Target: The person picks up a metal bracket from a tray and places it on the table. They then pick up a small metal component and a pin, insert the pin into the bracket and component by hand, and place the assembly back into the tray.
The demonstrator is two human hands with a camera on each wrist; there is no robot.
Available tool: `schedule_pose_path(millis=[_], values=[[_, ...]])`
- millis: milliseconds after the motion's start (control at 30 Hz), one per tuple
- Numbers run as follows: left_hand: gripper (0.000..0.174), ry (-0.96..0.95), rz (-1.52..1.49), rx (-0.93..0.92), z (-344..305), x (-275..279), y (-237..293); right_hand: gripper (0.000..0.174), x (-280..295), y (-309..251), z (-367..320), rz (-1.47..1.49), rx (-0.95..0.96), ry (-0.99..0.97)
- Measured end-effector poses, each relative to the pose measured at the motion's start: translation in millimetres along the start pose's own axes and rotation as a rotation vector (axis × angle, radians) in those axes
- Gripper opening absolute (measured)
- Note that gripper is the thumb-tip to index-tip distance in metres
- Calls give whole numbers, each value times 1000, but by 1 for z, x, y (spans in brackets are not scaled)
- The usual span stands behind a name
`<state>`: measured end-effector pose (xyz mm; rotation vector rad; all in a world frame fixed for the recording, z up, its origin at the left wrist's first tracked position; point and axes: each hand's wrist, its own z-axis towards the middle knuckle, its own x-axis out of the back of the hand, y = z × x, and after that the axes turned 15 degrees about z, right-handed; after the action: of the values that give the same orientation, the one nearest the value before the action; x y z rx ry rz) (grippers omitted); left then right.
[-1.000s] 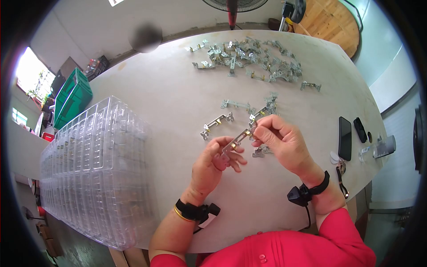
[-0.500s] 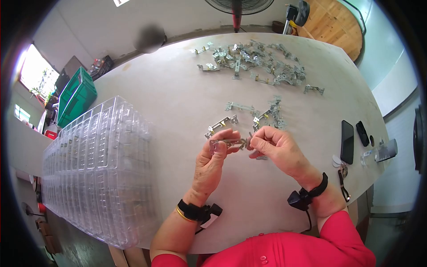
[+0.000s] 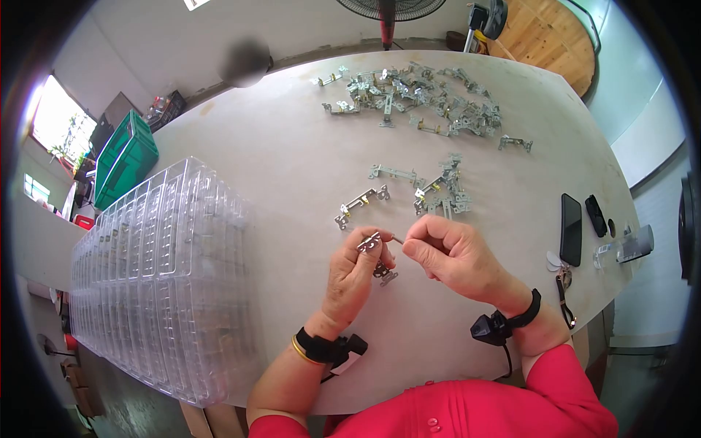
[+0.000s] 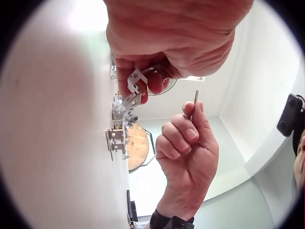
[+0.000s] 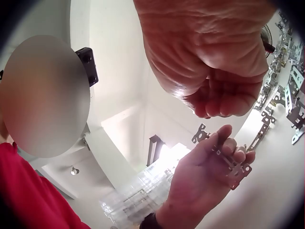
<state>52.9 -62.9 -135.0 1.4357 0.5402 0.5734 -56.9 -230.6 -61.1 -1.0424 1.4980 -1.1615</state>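
Left hand (image 3: 354, 274) is gripping a metal bracket (image 3: 369, 243), fingers curled round it, with one end sticking out above the fingers and the other below. Right hand (image 3: 453, 259) is pinching a thin pin (image 3: 398, 239) between thumb and forefinger, the other fingers tucked in. The pin tip is sitting just beside the bracket's upper end, with a gap showing in the left wrist view.

Both hands are working over the table (image 3: 277, 146), near its front edge. A loose bracket (image 3: 361, 204) is lying just beyond the left hand and a small cluster (image 3: 442, 193) just beyond the right. The big pile (image 3: 416, 95) is lying well beyond them.

Stacked clear trays (image 3: 161, 277) are taking up the room left of the left hand, out to the table edge. A black phone (image 3: 570, 228) is lying right of the right hand. Bare tabletop is showing between hands and trays.
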Motion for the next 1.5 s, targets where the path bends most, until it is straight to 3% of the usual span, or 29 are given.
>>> schedule_pose_path(millis=[267,533,733,900,1167,1367,1500], values=[[21,57,154,62,-4,-5,3,10,-13,8,-5,-27,51,-23],[34,242,538,-284,1,-7,-6,8,-11,8,-4,-150,25,-35],[40,256,637,-249,0,-8,7,12,-13,6,-5,-263,89,0],[45,224,671,-272,-1,-9,7,21,-15,10,-5,-231,107,9],[45,169,713,-355,1,-11,4,14,-14,14,-5,-309,144,-22],[40,170,665,-397,3,-13,2,12,-11,12,-3,-256,62,40],[30,117,555,-322,-1,-13,2,12,-9,13,-1,-235,66,107]])
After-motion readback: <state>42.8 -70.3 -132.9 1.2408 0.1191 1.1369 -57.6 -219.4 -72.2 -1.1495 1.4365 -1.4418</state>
